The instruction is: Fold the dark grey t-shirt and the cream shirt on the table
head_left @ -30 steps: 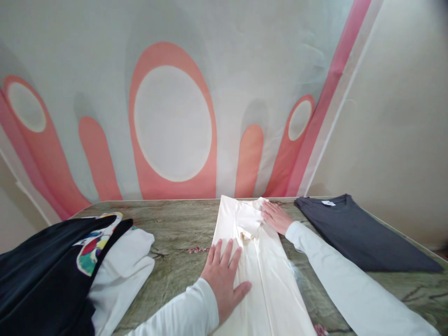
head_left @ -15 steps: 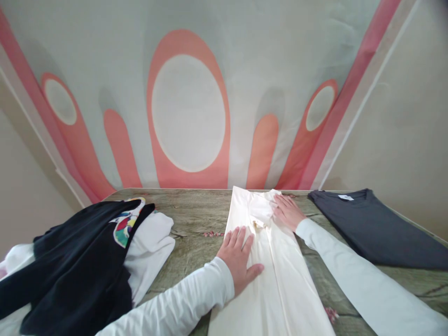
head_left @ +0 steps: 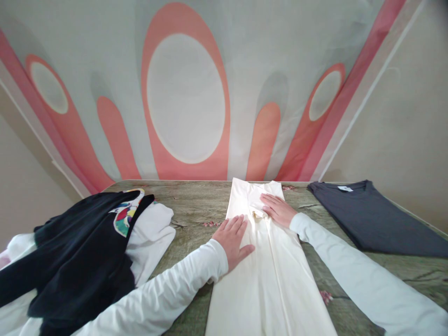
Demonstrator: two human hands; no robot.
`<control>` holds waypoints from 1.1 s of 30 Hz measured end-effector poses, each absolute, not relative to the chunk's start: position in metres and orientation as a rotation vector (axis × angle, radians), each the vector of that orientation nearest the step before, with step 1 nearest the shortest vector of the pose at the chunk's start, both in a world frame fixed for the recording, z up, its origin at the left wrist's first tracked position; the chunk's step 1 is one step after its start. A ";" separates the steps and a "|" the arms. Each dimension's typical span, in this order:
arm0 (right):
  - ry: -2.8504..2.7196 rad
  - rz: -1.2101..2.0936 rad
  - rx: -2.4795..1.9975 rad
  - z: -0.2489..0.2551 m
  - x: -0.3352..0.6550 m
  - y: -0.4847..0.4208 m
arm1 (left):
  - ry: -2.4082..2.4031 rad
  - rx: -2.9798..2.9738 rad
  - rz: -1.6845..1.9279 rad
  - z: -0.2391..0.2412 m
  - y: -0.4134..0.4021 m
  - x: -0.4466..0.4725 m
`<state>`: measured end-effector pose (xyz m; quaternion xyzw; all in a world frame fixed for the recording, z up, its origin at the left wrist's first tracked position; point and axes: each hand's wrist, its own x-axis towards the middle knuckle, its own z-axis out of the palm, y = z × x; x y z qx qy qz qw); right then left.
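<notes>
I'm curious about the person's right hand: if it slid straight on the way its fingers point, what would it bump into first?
The right hand points left across the long cream folded garment; it would probably meet the left hand first, though depth is unclear.

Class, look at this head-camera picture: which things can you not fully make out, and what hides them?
Head view:
- cream garment: near end cut off by bottom edge; parts lie under left hand and right hand.
- white garment: mostly covered by black garment.
- dark grey shirt: label too small to read.
</notes>
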<state>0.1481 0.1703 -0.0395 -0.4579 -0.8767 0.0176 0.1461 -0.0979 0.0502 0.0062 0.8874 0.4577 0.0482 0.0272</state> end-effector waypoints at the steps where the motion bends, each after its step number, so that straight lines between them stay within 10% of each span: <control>1: -2.526 0.049 -1.316 -0.039 0.148 0.170 | 1.419 2.749 0.152 0.005 0.051 -0.098; 33: -2.427 0.040 -1.206 -0.039 0.161 0.185 | 1.418 2.747 0.027 0.004 0.040 -0.091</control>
